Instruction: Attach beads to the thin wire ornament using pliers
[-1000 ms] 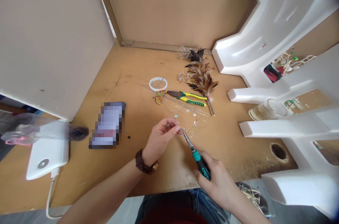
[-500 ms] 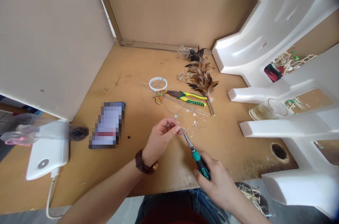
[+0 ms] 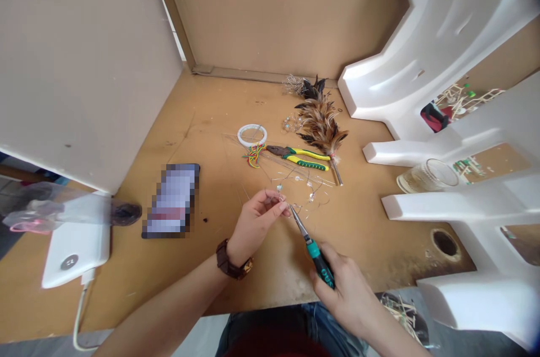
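Note:
My left hand (image 3: 255, 221), with a brown watch on the wrist, pinches a thin clear wire (image 3: 310, 198) strung with small clear beads just above the wooden table (image 3: 211, 115). My right hand (image 3: 346, 289) grips the teal handle of slim needle-nose pliers (image 3: 310, 245). Their tip meets the wire right at my left fingertips. The rest of the beaded wire loops over the table just beyond.
Yellow-green pliers (image 3: 301, 157), coloured wires (image 3: 253, 154), a white ring (image 3: 252, 134) and a brown feather bundle (image 3: 320, 121) lie farther back. A phone (image 3: 172, 199) and a white charger (image 3: 76, 244) are left. White foam pieces (image 3: 442, 64) and a glass (image 3: 428, 174) stand right.

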Available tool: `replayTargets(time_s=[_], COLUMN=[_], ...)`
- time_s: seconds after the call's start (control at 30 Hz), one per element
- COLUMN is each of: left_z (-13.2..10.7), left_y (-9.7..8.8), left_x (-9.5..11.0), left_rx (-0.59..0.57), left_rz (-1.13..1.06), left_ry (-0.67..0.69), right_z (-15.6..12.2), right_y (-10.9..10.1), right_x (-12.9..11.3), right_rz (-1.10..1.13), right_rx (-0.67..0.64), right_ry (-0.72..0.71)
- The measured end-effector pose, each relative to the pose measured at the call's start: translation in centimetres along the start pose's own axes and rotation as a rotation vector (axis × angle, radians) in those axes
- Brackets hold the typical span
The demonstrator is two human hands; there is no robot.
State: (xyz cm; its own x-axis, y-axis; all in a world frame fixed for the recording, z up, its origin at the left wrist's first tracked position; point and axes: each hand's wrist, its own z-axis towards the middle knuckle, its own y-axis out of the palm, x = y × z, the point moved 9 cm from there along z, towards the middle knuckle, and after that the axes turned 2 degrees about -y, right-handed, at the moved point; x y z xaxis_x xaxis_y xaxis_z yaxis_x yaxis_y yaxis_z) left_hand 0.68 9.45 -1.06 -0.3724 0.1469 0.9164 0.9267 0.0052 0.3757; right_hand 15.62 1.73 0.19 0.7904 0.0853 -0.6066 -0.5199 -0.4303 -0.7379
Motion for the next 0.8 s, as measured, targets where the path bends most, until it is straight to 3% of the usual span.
replayTargets(time_s=[0.2, 0.37, 0.57, 0.8], left_z=[0.5, 1.2, 1.3, 0.8], left_y=[-1.0, -1.7, -1.5, -0.1], left_x=[-0.4, -0.9, -0.9, -0.9], left_rx=[0.067, 0.051, -0.017, -0.144], left_rz=[0.018, -0.075, -0.199, -0.133], left_ry=[-0.003, -0.041, -0.089, -0.161], right_z=[-0.4, -0.6, 1.7, 4.3], right_y=[-0.2, -0.5, -3.3, -4.5], right_x=[-0.2, 2.1, 5.1, 4.8], right_rz=[-0.004, -0.155, -0.515, -0.48], right_rx=[-0.032, -0.029, 0.25, 0.406], right_ry=[-0.058, -0.113, -0.067, -0.154])
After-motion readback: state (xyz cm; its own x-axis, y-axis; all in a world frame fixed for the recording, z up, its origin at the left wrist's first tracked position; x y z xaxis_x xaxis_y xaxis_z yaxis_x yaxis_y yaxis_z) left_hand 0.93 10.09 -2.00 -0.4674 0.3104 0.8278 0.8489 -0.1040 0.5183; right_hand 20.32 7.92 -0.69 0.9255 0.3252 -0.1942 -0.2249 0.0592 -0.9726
